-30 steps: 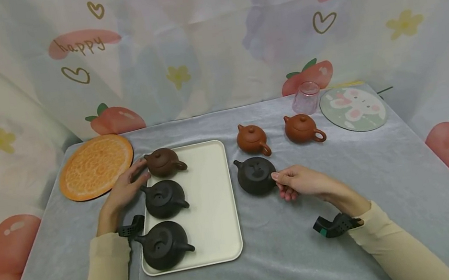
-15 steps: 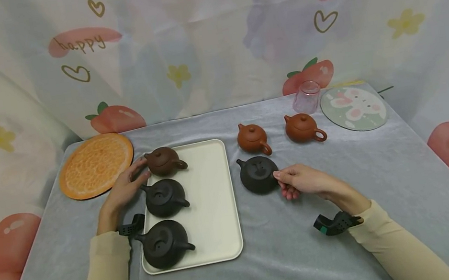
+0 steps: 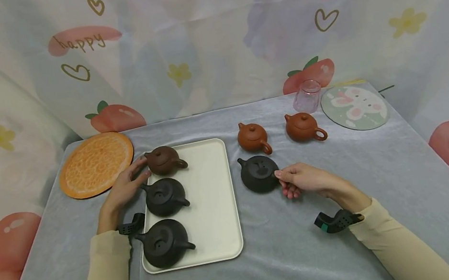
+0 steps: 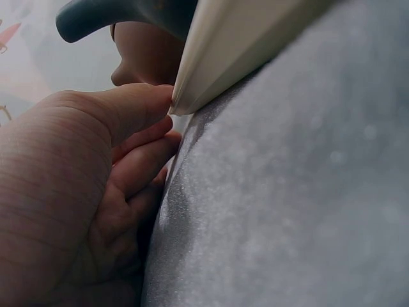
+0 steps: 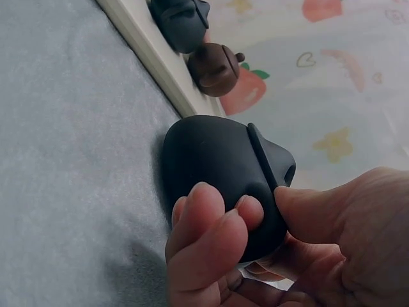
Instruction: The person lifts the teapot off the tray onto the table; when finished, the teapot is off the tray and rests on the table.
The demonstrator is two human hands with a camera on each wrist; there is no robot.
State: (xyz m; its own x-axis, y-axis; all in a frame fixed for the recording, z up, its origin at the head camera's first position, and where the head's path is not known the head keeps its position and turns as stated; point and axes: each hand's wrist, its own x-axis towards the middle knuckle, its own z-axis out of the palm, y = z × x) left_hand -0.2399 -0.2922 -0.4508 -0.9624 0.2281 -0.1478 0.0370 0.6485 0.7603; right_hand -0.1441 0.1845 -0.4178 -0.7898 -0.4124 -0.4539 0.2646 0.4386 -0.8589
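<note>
My right hand (image 3: 304, 179) pinches the handle side of a black teapot (image 3: 259, 173), right of the cream tray (image 3: 211, 200). In the right wrist view, the thumb lies by the lid of this black teapot (image 5: 211, 153) and the curled fingers cover its handle. Against the tray's left edge rests my left hand (image 3: 125, 188); its thumb touches the rim (image 4: 185, 83) and its fingers stay loosely bent beside it. A brown teapot (image 3: 162, 160) and two black teapots, one in the middle (image 3: 165, 197) and one in front (image 3: 163, 243), stand along the tray's left side.
Two reddish-brown teapots, one nearer (image 3: 251, 137) and one farther right (image 3: 302, 127), stand behind the held one. A pink glass (image 3: 307, 97) and a round rabbit mat (image 3: 355, 108) lie at the back right. An orange round mat (image 3: 98, 166) is at the back left.
The black teapot in my right hand has shifted slightly to the right together with the hand. My left hand keeps its place at the tray's edge.
</note>
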